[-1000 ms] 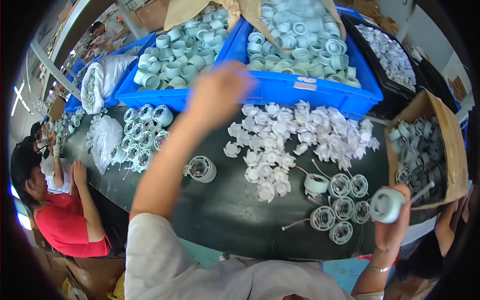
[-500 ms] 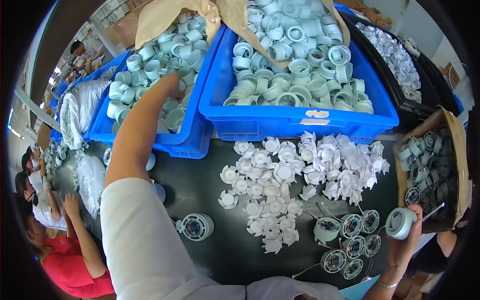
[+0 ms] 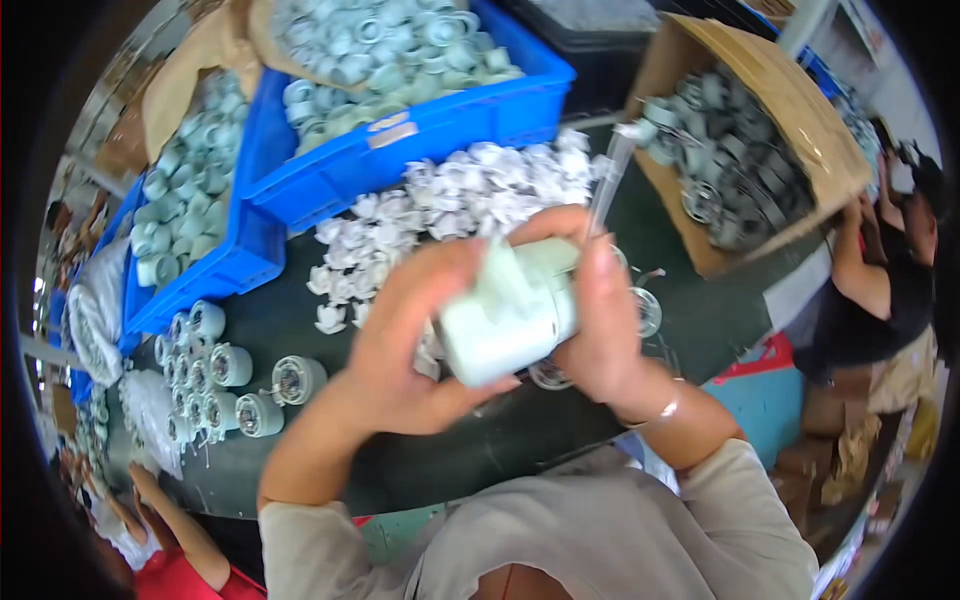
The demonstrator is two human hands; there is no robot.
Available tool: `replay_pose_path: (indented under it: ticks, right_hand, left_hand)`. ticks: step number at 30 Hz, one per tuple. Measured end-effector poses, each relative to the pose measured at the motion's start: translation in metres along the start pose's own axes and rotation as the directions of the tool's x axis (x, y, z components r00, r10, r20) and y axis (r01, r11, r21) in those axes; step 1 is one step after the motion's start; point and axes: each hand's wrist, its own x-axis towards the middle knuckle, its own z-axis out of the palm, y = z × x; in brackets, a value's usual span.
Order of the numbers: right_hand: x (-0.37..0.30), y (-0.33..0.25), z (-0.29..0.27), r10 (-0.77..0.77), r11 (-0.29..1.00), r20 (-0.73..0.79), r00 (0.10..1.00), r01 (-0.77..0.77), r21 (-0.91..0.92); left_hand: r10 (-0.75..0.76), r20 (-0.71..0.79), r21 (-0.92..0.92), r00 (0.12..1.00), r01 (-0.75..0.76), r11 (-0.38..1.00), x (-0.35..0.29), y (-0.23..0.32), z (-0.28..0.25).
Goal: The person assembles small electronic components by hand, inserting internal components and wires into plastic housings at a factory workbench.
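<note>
In front of my chest I hold a pale green round plastic housing (image 3: 505, 335) between both hands. My left hand (image 3: 390, 350) wraps round its left side, and my right hand (image 3: 612, 335) grips the other end. A pale lead (image 3: 614, 170) sticks up past my right fingers, blurred by motion. The part in the right hand and the part in the left meet, but how they join is hidden. Beyond my hands lies a heap of white fan impellers (image 3: 480, 190). Several round motor units lie partly hidden behind my right hand, one of them (image 3: 647, 312) in plain sight.
Blue bins (image 3: 410, 138) of pale green housings stand at the back left. A cardboard box (image 3: 800, 120) holds grey-green parts at the right. Several assembled units (image 3: 230, 365) stand on the dark table at left. A person in black (image 3: 890, 270) and one in red (image 3: 180, 575) sit nearby.
My left hand has come out of the left blue bin and now holds a housing against the part in my right hand. Both hands have met in the middle; the view has swung right.
</note>
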Motion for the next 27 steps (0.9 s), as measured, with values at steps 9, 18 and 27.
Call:
replay_pose_path:
  ticks: [9,18,27]
  right_hand:
    - [-0.044,-0.01,-0.031,-0.064,0.998,0.092,0.994,0.066,-0.021]
    - [-0.052,-0.021,-0.033,-0.042,0.994,0.265,0.963,0.068,-0.088]
    - [-0.062,-0.001,-0.015,0.002,0.975,0.346,0.938,0.076,-0.211]
  left_hand:
    - [-0.307,0.007,-0.323,0.952,0.293,0.9,-0.013,0.029,0.063]
    - [0.037,-0.156,-0.111,0.987,-0.055,0.992,-0.02,0.029,0.075]
    - [-0.566,-0.042,-0.057,0.823,0.564,0.824,-0.049,0.046,0.068]
